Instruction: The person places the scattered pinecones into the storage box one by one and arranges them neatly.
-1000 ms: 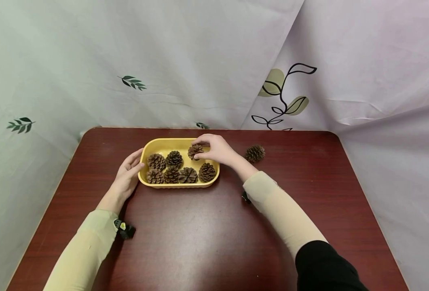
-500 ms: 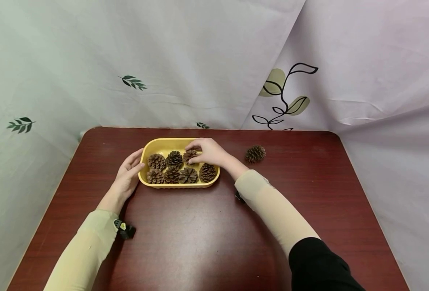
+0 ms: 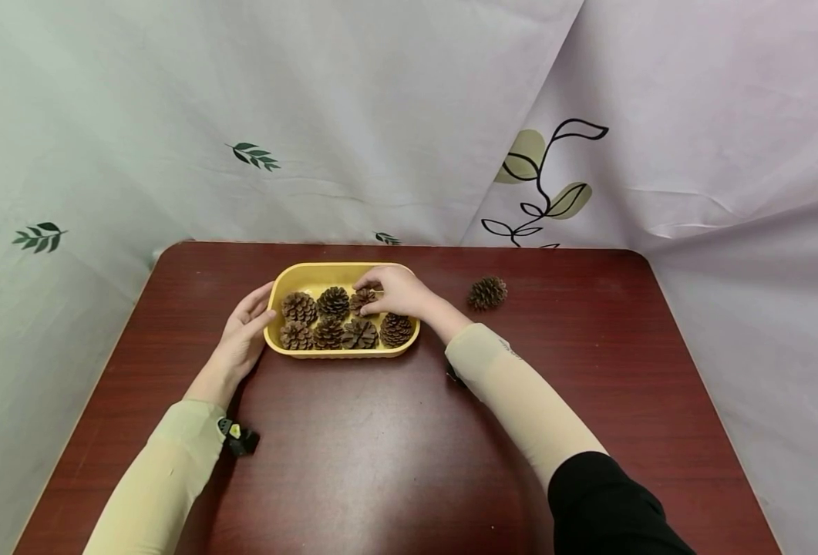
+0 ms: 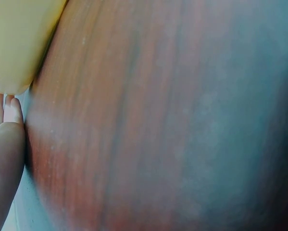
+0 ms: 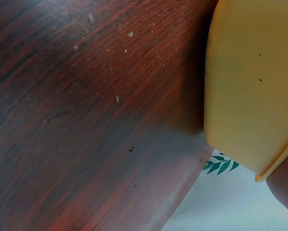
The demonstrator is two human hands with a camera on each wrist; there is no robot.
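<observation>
A yellow tray (image 3: 339,354) with rounded corners stands on the table and holds several brown pinecones. At its left end my left hand (image 3: 238,335) grips it, the thumb at the rim and the fingers along the outer wall. In the left wrist view those fingers (image 4: 15,110) meet the tray's end wall. My right hand (image 3: 403,293) reaches over the right end of the tray. Between its thumb and fingers it pinches a pinecone (image 3: 362,299) in the back row, partly covered by the fingers. Beside that one sits a darker pinecone (image 3: 332,303).
One more pinecone (image 3: 487,294) lies on the table to the right of the tray. The dark red wooden table (image 3: 353,439) ends at a pale curtain (image 3: 353,116) with leaf prints. A black wrist device (image 3: 240,439) sits at the left cuff.
My right hand has moved left and slightly down with its pinecone, bringing it beside the darker one in the back row. It has barely moved since half a second ago; my left hand stays put.
</observation>
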